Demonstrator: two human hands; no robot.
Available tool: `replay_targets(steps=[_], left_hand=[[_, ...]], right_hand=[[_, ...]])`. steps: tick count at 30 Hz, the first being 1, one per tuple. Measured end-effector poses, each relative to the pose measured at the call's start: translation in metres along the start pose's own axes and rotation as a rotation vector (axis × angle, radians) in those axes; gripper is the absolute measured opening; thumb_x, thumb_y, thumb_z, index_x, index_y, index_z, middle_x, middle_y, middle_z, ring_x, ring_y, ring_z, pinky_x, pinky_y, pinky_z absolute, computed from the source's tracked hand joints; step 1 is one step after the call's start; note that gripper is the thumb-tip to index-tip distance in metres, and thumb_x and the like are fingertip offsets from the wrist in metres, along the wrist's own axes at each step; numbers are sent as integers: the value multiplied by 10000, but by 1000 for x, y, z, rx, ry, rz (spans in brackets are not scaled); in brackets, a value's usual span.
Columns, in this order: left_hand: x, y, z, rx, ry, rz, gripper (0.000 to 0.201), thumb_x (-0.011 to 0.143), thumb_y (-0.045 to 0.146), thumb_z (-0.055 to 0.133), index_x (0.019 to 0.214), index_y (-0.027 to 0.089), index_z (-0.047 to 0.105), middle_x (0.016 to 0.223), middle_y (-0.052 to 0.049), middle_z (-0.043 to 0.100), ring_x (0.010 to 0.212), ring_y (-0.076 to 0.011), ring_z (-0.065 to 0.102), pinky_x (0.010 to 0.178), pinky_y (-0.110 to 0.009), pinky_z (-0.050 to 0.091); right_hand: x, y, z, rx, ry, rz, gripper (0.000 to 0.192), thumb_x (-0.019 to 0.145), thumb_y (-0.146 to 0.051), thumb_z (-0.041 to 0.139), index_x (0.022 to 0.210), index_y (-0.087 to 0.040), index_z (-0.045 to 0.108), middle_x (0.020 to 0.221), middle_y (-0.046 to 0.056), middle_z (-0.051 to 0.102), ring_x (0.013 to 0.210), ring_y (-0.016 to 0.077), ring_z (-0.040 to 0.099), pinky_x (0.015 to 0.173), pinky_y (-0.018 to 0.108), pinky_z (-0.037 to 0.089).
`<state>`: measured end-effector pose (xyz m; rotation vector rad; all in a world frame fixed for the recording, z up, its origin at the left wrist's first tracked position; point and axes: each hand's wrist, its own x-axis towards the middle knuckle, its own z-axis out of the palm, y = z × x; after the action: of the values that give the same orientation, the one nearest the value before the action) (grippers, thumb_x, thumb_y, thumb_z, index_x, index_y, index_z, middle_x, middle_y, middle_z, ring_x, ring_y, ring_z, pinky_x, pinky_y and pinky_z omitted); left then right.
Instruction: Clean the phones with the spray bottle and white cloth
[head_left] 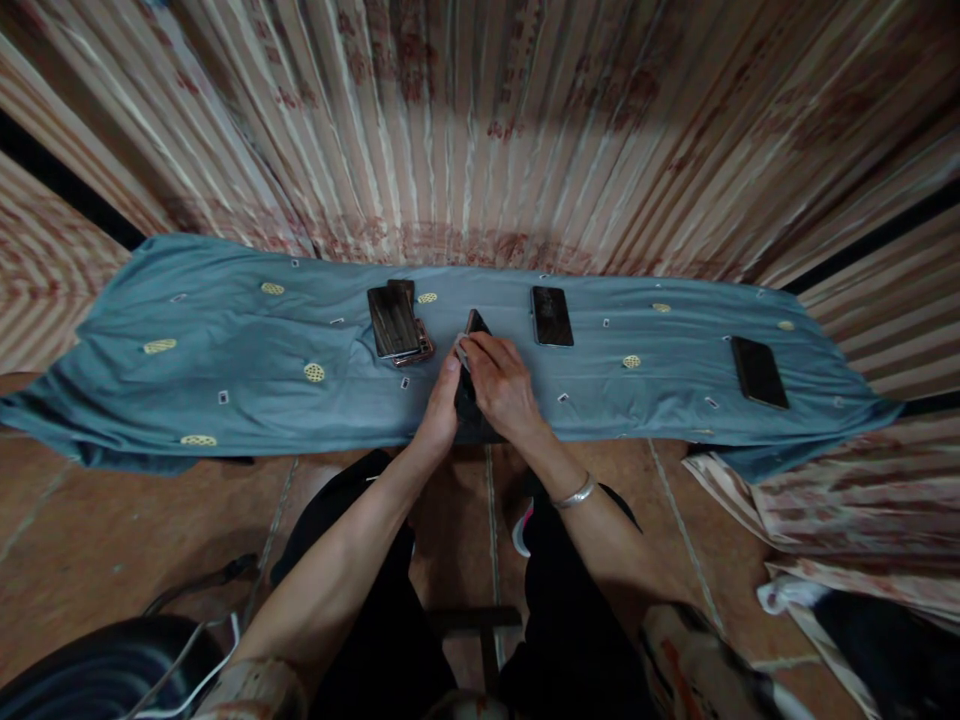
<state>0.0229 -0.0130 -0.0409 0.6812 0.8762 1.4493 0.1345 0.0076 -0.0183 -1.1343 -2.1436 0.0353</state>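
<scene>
Striped, patterned curtains hung behind a counter draped in a blue-grey cloth [225, 340] dotted with small yellow motifs. At the near edge of the cloth, in the middle, both hands met on a dark phone [472, 325] tilted up from the surface. The left hand [441, 405] steadied it from the left side, its fingers closed on the edge, thumb by a small pale cloth [460, 347]. The right hand [501, 385], a silver bracelet [574, 493] on its wrist, lay over the phone with fingers curled around it. A stack of phones [397, 322] rested just left of the hands, a single phone [552, 315] just right, another phone [759, 371] far to the right.
</scene>
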Motion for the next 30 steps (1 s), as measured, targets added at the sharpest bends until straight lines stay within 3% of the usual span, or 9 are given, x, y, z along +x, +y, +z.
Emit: replay_targets(steps=[5,10,16,21,26,30], left_hand=[[-6,4,3,43,-32,35,411,910,487,665,1243,252,713,1467,-43,625,1484,-254,441,1197,-394,423],[-14,13,7,117,-88,-59,461,847,503,733,1263,304,719,1410,-25,663,1270,-328,627,952,-451,623],[-19,16,8,170,-94,-126,526,815,484,771,1307,310,705,1366,-35,682,1028,-314,712,749,-442,671],[-22,19,9,109,-80,-190,466,831,431,763,1280,317,719,1378,-25,677,1055,-313,716,790,-459,677],[-23,27,11,58,-95,-199,496,832,433,763,1301,283,702,1373,-44,678,1107,-314,707,817,-433,681],[-24,36,13,28,-93,-203,496,844,419,751,1312,267,686,1430,-45,639,1141,-306,695,817,-416,682]], right_hand=[[6,16,-1,-25,26,29,396,1043,-198,412,1365,-156,637,1354,182,641,1230,279,594,1108,467,480],[9,32,1,-56,132,66,407,1043,-201,379,1337,-171,659,1329,154,664,1206,279,604,1086,489,497],[12,49,2,-28,177,115,431,1061,-256,343,1314,-158,677,1301,158,685,1185,278,619,1092,507,491],[11,55,3,1,145,143,434,1056,-248,339,1342,-163,653,1295,164,691,1187,276,626,1091,513,481],[8,59,7,-19,152,140,416,1051,-230,344,1271,-109,676,1244,195,710,1141,279,645,1048,474,493],[6,63,9,-11,142,155,395,1050,-235,345,1200,-147,700,1158,166,736,1056,257,663,983,432,513]])
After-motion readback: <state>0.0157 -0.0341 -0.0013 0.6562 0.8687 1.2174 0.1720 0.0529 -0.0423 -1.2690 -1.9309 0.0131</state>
